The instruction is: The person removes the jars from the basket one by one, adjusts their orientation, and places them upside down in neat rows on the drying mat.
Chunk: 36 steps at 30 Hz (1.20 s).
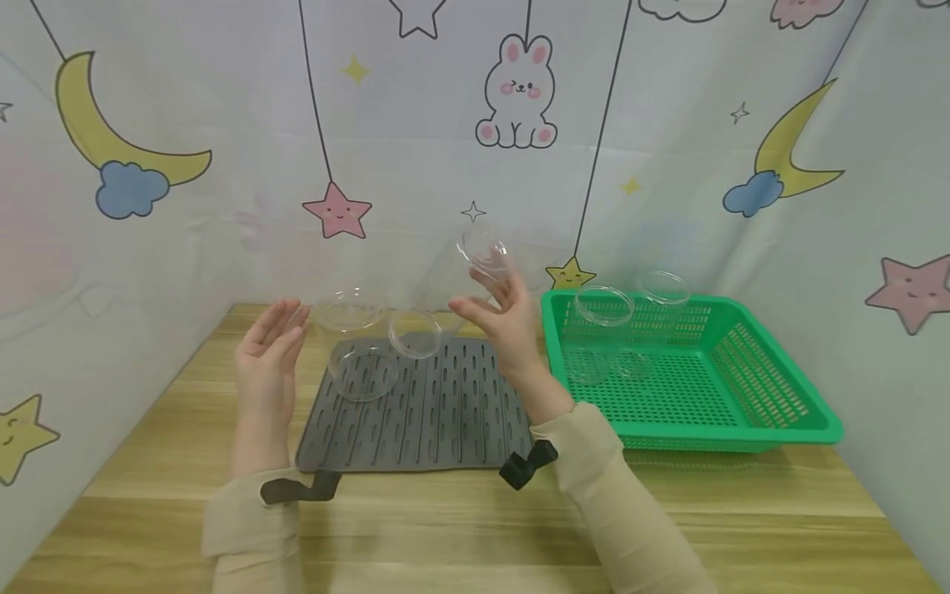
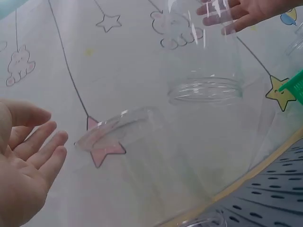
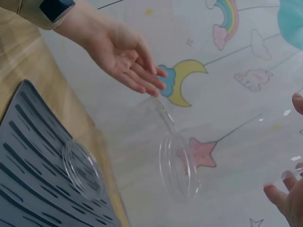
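Observation:
A clear jar (image 1: 358,346) stands upright at the left part of a grey ribbed mat (image 1: 460,421). My left hand (image 1: 273,359) is beside its upper rim, palm turned toward it, with the fingers loosely bent and holding nothing. My right hand (image 1: 508,318) grips a second clear jar (image 2: 206,56) near one end, thumb and fingers spread around it. That jar is tilted above the mat, its ringed neck toward the lower left in the head view. The left wrist view shows my left hand (image 2: 31,161) a little apart from the standing jar's rim.
A green basket (image 1: 742,433) stands to the right of the mat and holds two more clear jars (image 1: 604,330) at its left side. All this is on a wooden table (image 1: 445,528). Behind it hangs a white curtain (image 1: 416,140) printed with moons, stars and a rabbit.

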Motion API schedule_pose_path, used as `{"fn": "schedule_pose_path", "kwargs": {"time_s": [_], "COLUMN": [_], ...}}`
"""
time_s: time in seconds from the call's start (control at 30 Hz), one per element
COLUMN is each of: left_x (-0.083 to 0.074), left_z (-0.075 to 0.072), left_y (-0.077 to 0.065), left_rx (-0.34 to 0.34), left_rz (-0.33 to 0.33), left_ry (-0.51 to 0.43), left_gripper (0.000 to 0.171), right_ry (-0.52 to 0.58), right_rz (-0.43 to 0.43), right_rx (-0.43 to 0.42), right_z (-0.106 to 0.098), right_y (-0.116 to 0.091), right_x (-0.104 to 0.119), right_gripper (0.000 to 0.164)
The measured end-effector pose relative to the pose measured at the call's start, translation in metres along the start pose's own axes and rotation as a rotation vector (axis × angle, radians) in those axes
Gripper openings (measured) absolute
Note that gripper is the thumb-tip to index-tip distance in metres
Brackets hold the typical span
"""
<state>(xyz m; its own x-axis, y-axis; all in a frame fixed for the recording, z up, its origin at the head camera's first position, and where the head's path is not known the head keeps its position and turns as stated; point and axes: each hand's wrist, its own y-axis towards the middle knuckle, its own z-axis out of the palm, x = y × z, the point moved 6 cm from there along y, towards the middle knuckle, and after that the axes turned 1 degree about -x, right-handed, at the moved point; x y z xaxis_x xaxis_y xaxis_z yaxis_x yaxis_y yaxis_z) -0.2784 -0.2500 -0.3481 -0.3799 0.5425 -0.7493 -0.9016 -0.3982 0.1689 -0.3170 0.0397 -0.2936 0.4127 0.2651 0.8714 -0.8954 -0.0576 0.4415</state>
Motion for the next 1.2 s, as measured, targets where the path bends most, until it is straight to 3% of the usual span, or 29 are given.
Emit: {"fn": "schedule_pose_path", "kwargs": {"time_s": [0.1,0.23,0.37,0.6,0.77,1.2], "left_x": [0.008,0.02,0.032,0.05,0.057,0.072], "left_z": [-0.018,-0.036,-0.051,-0.069,-0.079,-0.091], "left_y": [0.006,0.011,0.015,0.016,0.015,0.018], "left_rx": [-0.012,0.022,0.07,0.068,0.05,0.091], "left_rz": [-0.091,-0.181,-0.23,-0.313,-0.344,-0.397], "left_ry": [0.154,0.321,0.394,0.421,0.43,0.484], "left_gripper": [0.038,0.054,0.064,0.068,0.069,0.072], "right_ry": [-0.086,-0.177,-0.253,-0.394,-0.473,-0.518], "right_rz": [0.028,0.084,0.144,0.239,0.246,0.287], "right_rx": [-0.004,0.003,0.024,0.036,0.038,0.078], "right_z": [0.005,0.011,0.018,0.023,0.024,0.027], "right_y": [0.005,0.011,0.016,0.017,0.014,0.011], "right_x": [-0.006,-0.015,-0.027,-0.052,-0.066,-0.085], "right_gripper": [0.081,0.084,0.09,0.094,0.093,0.095]}}
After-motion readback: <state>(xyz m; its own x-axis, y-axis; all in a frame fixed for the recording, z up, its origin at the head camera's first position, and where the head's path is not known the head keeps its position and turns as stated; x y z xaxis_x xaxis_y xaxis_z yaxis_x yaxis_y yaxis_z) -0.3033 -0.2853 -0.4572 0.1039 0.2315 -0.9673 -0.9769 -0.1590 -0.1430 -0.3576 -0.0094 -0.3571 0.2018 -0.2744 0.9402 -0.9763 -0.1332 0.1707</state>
